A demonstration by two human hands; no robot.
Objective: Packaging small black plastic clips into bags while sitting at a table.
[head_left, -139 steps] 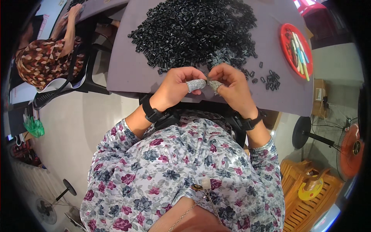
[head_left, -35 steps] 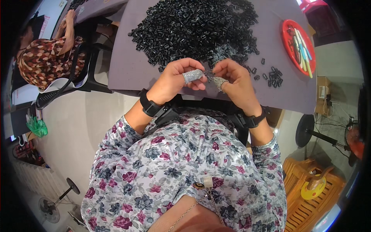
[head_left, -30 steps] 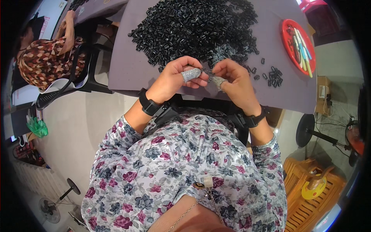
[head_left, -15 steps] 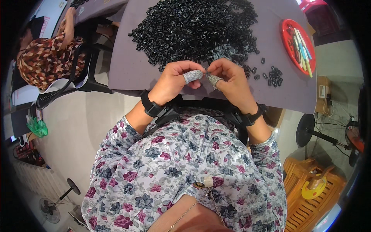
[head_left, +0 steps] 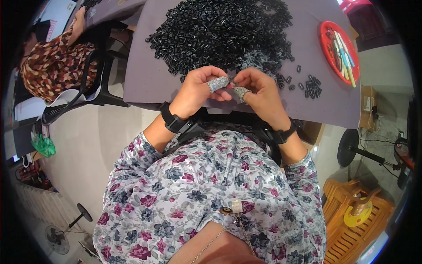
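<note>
Over the near edge of the grey table (head_left: 145, 83) I have both hands raised and brought together, fingertips almost meeting just short of the big heap of small black parts (head_left: 220, 31). My left hand (head_left: 198, 90) is curled, its thumb capped by a grey speckled finger cot (head_left: 218, 83) that points toward the other hand. My right hand (head_left: 259, 92) is curled as well, with a second grey cot (head_left: 241, 92) on a finger, and between the two sets of fingertips I pinch a small dark piece (head_left: 231, 82); it is too small for me to say more than that both hands close on it. Black wristbands (head_left: 172, 119) sit on both my forearms, and my flowered blouse (head_left: 211, 189) fills the lower part of the view. A loose scatter of black parts (head_left: 310, 86) lies to the right of my right hand, well apart from the main heap, and beyond it near the table's far right stands a red plate (head_left: 327, 48) holding several pen-like sticks. On my left, another person in a brown patterned top (head_left: 48, 66) sits on a dark chair beside the table. A wooden stool (head_left: 351, 211) stands on the floor at lower right.
</note>
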